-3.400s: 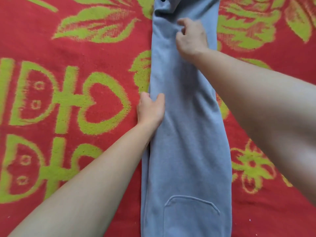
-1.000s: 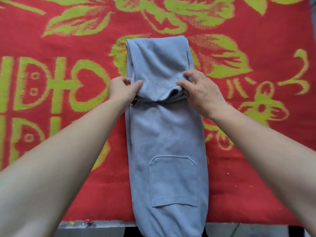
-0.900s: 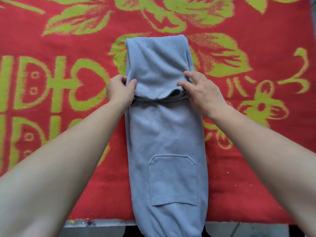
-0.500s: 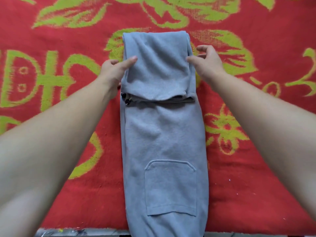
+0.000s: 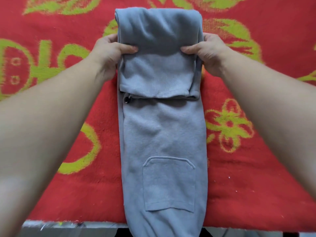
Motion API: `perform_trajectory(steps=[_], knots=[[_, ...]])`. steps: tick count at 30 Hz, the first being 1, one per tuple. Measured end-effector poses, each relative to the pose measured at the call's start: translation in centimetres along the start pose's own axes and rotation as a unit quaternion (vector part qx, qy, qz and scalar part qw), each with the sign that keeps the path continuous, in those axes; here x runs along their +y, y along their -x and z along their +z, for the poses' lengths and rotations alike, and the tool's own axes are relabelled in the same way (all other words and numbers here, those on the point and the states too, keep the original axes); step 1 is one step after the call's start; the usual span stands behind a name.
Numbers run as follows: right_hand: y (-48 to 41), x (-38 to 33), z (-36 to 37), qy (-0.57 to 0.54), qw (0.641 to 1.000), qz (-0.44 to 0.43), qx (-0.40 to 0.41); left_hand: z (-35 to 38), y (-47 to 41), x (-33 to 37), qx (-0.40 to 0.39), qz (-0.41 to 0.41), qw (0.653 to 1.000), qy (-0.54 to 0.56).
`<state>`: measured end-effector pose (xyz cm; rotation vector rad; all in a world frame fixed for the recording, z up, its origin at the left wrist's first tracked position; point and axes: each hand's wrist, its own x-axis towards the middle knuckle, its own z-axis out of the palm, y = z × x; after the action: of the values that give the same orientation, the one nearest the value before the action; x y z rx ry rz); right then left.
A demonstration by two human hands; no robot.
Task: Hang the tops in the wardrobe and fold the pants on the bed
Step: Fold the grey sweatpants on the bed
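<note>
pants (image 5: 162, 134) – soft matt fleece; blanket (image 5: 256, 177) – fuzzy pile.

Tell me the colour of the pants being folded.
Plain light grey pants, seen best in the head view.

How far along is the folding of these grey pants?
Done: the pants lie in one narrow strip on the bed, far end folded back over the middle. In hand: the left hand and right hand grip that folded part at its sides, thumbs on top. Left: the near stretch with the pocket lies unfolded, hanging over the bed's edge. No tops or wardrobe show.
</note>
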<state>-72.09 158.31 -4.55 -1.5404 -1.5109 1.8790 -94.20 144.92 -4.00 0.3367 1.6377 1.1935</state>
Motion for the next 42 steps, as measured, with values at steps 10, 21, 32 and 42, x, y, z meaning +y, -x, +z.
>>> perform_trajectory(steps=[10,21,32,42], knots=[[11.6,1.3,-1.2,0.175,0.973,-0.151,0.018,-1.2,12.7,-1.0,0.014,0.153,0.963,-0.222],[24.8,14.0,-3.5,0.475,0.848,-0.207,-0.112,-4.5,24.5,-15.1,-0.091,0.253,0.771,-0.577],[19.4,12.4,-0.7,-0.011,0.985,0.171,-0.001,-1.0,19.7,-12.4,0.064,-0.170,0.981,-0.064],[15.5,3.1,-3.3,-0.037,0.998,0.053,-0.010,0.7,14.2,-4.1,-0.004,-0.069,0.997,-0.016]])
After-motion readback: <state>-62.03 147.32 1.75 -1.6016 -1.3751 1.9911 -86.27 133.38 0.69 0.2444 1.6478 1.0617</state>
